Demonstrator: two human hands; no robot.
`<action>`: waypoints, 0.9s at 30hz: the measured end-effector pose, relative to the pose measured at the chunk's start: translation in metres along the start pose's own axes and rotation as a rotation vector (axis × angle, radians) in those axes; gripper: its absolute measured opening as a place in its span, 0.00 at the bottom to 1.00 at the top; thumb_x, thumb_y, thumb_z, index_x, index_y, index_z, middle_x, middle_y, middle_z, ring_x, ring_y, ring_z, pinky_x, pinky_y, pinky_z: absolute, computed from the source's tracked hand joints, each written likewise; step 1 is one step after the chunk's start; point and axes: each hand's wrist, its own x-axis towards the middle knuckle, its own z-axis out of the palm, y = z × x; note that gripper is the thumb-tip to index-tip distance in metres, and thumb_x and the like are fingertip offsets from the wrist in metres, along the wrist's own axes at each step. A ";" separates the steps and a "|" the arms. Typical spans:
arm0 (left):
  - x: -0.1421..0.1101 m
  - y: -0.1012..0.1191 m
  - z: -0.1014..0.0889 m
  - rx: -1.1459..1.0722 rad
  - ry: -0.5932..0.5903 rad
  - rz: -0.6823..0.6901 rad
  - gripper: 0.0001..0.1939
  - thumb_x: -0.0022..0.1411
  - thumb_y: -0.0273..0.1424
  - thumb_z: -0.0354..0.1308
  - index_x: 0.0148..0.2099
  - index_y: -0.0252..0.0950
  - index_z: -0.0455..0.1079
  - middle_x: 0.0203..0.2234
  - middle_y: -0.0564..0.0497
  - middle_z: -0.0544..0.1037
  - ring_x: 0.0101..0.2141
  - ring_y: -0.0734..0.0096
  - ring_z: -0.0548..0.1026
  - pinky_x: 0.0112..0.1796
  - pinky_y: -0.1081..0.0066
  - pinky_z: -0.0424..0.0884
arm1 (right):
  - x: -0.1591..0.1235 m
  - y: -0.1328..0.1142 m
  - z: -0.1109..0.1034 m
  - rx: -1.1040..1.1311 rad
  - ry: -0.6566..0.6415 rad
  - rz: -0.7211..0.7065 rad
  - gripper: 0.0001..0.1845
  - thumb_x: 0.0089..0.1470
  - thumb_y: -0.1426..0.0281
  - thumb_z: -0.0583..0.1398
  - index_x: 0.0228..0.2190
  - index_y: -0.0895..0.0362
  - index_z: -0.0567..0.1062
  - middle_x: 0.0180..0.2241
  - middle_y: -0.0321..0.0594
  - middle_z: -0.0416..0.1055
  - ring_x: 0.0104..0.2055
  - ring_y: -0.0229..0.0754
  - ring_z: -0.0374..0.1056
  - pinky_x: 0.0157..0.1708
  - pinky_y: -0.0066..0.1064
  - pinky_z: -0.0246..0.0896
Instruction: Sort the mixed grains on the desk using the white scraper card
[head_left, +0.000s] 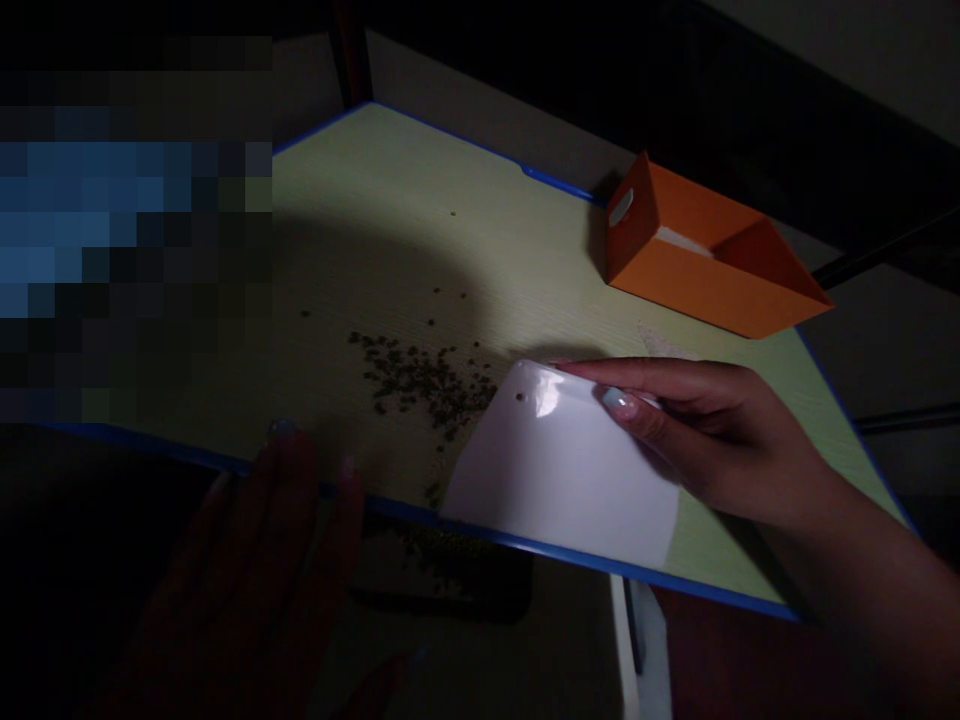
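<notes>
My right hand pinches a white plastic scraper along its upper edge, thumb on the near face. The scraper leans on the pale table board, its lower side by the blue front edge. Against its left side lies a scatter of small dark pellets, and one sits on the scraper's upper left corner. In deep shadow at the lower left, my left hand is open, its fingertips over the board's front edge, holding nothing visible. Below that edge, more pellets lie in a dark tray, mostly in shadow.
An orange open-topped box stands at the board's back right. A pale, pointed patch shows between it and my right hand. A few stray pellets lie farther back. Blue trim borders the board. The upper left is pixelated, and the surroundings are dark.
</notes>
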 end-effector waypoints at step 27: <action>-0.001 0.007 -0.005 -0.010 -0.064 -0.072 0.44 0.63 0.55 0.45 0.72 0.39 0.37 0.75 0.53 0.35 0.73 0.60 0.40 0.71 0.61 0.37 | 0.005 0.001 0.007 -0.052 0.082 0.033 0.17 0.59 0.71 0.64 0.49 0.47 0.80 0.52 0.36 0.78 0.48 0.39 0.79 0.46 0.32 0.77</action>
